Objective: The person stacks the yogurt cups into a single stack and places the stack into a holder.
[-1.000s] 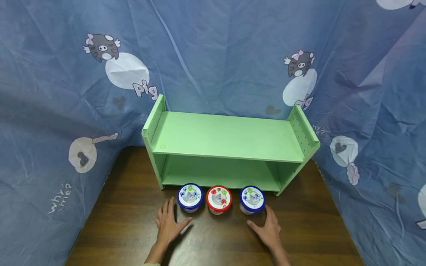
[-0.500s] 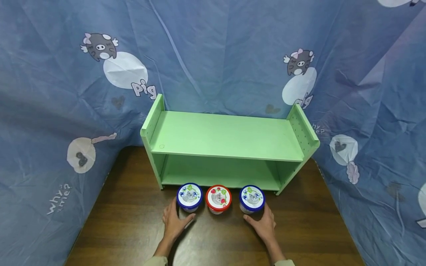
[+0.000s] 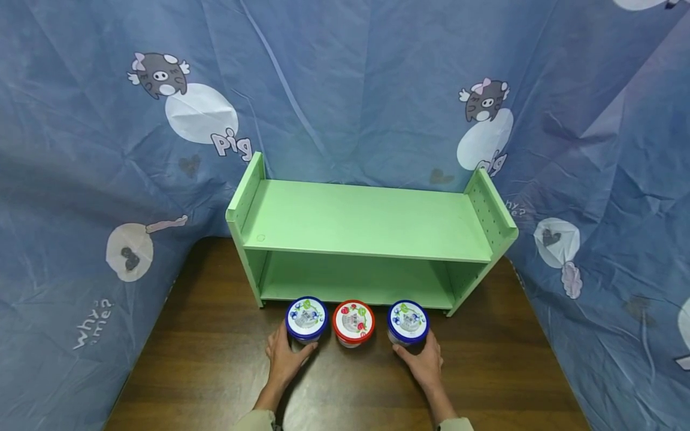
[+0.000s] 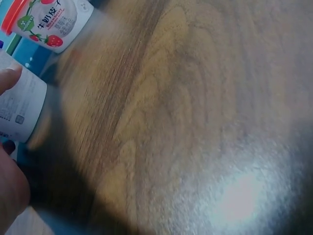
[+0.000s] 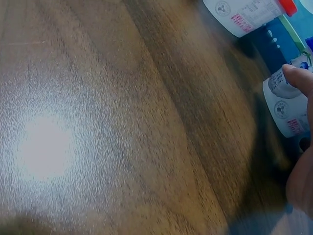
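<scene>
Both hands at grasp step. My left hand (image 3: 284,358) curls round left blue-lid cup (image 3: 306,318); right hand (image 3: 426,360) curls round right blue-lid cup (image 3: 407,321). Red-lid cup (image 3: 353,322) between, untouched. Green shelf (image 3: 366,230) at 12 o'clock. Next: firm grip, lift straight.

Blue pig-print cloth (image 3: 345,90) backs a green shelf (image 3: 366,221) on, seemingly, a wooden table (image 3: 188,359).
</scene>
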`<state>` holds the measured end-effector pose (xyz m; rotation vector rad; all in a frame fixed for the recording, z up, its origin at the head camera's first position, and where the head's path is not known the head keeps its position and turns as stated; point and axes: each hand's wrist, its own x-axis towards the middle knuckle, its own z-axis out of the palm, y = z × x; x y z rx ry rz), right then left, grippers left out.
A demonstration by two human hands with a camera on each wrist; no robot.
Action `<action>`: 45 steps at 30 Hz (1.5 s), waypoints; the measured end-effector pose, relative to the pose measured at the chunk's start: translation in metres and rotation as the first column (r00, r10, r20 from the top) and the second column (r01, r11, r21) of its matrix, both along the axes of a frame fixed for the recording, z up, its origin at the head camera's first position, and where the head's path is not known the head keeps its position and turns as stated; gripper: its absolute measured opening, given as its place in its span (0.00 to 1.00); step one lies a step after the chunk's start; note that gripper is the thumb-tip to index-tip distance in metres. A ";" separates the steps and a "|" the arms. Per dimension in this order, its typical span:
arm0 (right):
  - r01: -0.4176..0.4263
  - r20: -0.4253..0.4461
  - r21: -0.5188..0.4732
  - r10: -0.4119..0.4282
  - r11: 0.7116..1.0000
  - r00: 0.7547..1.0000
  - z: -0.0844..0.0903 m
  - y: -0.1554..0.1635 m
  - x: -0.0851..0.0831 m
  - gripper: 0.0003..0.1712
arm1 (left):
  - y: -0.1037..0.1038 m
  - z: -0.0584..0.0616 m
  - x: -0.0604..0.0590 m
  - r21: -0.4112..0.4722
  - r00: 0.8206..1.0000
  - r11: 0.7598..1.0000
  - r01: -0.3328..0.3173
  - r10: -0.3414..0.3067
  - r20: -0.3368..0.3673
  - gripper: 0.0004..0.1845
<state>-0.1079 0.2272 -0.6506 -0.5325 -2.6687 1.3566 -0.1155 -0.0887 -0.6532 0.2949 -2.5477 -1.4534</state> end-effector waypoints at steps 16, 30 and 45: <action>0.077 -0.074 -0.072 -0.082 0.994 0.994 0.002 -0.009 -0.009 0.54 | 0.006 -0.003 -0.009 0.028 0.999 0.999 -0.045 0.045 -0.017 0.50; 0.077 -0.084 -0.069 -0.082 0.995 0.993 0.009 -0.010 -0.007 0.56 | 0.007 -0.013 -0.009 0.007 0.992 0.997 -0.076 0.077 -0.104 0.47; 0.053 -0.089 -0.098 -0.062 0.994 0.994 0.020 -0.008 0.001 0.55 | 0.008 -0.013 -0.008 -0.005 0.989 0.996 -0.084 0.082 -0.121 0.49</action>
